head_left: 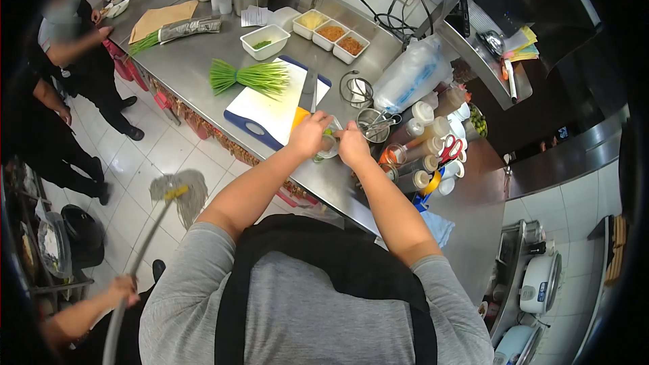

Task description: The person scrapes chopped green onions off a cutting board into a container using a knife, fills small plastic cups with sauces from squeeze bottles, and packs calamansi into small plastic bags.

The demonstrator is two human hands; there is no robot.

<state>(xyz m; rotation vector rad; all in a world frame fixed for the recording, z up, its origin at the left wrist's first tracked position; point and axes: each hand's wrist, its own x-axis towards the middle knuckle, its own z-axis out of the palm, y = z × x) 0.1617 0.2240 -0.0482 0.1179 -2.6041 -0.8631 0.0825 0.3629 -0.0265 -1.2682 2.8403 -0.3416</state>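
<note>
My left hand [309, 134] and my right hand [352, 144] are close together over the steel counter's near edge. Between them is a small clear container [328, 147] with something green inside; the fingers of both hands are closed around its rim. Just left of my left hand lies a white cutting board [260, 113] with blue ends, and a bundle of green chives [250, 78] rests on its far part. A knife [308, 90] lies along the board's right side. Beyond the chives stands a white tub [265, 42] with chopped greens.
Sauce bottles [422, 136] and red scissors [451, 149] crowd the right side, near a metal pot [373, 126] and a filled plastic bag [412, 78]. Three food tubs [331, 32] stand at the back. People stand left; one person's hand [123, 290] holds a mop [177, 192].
</note>
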